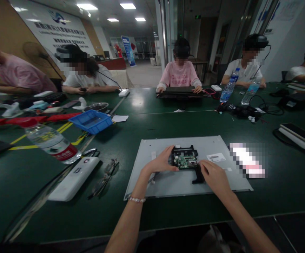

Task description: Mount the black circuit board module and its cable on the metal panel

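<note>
A green circuit board sits in a black plastic frame, which lies on the back of a flat grey metal panel. My left hand holds the frame's left side, fingers at the far edge and thumb along the near edge. At the right edge of the board, my right hand has its thumb and fingertips pinched together against the frame. Whatever is between those fingertips is too small or hidden to make out. White labels are stuck on the panel to the right.
Left of the panel lie glasses, a white power bank and a tilted water bottle. A blue tray stands farther back. A blurred-out bright phone-shaped object is to the right. Several people sit around the table.
</note>
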The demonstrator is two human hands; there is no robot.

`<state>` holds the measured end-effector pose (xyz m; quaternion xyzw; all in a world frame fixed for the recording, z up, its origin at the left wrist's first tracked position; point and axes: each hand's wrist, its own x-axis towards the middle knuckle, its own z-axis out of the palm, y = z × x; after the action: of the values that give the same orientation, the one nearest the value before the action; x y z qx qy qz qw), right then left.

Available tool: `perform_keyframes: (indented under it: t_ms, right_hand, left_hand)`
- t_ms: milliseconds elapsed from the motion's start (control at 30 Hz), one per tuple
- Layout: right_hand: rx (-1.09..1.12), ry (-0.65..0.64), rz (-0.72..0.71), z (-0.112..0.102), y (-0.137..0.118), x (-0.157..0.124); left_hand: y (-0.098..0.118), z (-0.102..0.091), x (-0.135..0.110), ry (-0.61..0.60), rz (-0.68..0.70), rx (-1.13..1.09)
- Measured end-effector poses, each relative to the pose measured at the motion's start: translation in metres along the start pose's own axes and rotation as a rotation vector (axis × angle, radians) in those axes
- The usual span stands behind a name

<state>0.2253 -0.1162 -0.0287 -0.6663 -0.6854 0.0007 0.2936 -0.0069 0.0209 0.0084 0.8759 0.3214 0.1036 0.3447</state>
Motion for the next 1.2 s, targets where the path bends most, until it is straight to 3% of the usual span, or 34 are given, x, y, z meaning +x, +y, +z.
perform_keyframes:
  t_ms: [267, 400, 500, 600, 733, 867, 967, 1100, 1200]
  right_hand:
    - [0.11, 0.054, 0.046, 0.0, 0.013, 0.001]
    - [0.112, 0.055, 0.039, -0.001, 0.014, 0.0]
    - [0.119, 0.064, 0.014, 0.0, 0.013, 0.0]
    - [0.125, 0.073, -0.006, 0.0, 0.011, 0.0]
    - [0.126, 0.068, -0.016, 0.0, 0.01, -0.001]
    - [0.126, 0.064, -0.027, 0.0, 0.01, -0.003]
    - [0.123, 0.066, -0.032, -0.001, 0.012, -0.002]
    - [0.145, 0.122, -0.044, -0.007, 0.009, 0.001]
    - [0.202, 0.144, -0.09, -0.014, -0.005, 0.004]
  left_hand:
    - [0.002, -0.001, 0.0, 0.003, 0.007, 0.035]
    - [0.008, -0.021, -0.01, 0.201, -0.021, 0.162]
    - [-0.002, -0.039, -0.025, 0.378, -0.114, 0.333]
    - [-0.021, -0.045, -0.039, 0.396, -0.207, 0.404]
    - [-0.039, -0.036, -0.046, 0.363, -0.237, 0.28]
    - [-0.039, -0.03, -0.041, 0.445, -0.271, 0.228]
    - [-0.032, -0.037, -0.042, 0.532, -0.287, 0.198]
    - [-0.015, -0.048, -0.052, 0.676, -0.32, -0.022]
    - [0.0, -0.042, -0.057, 0.673, -0.334, -0.104]
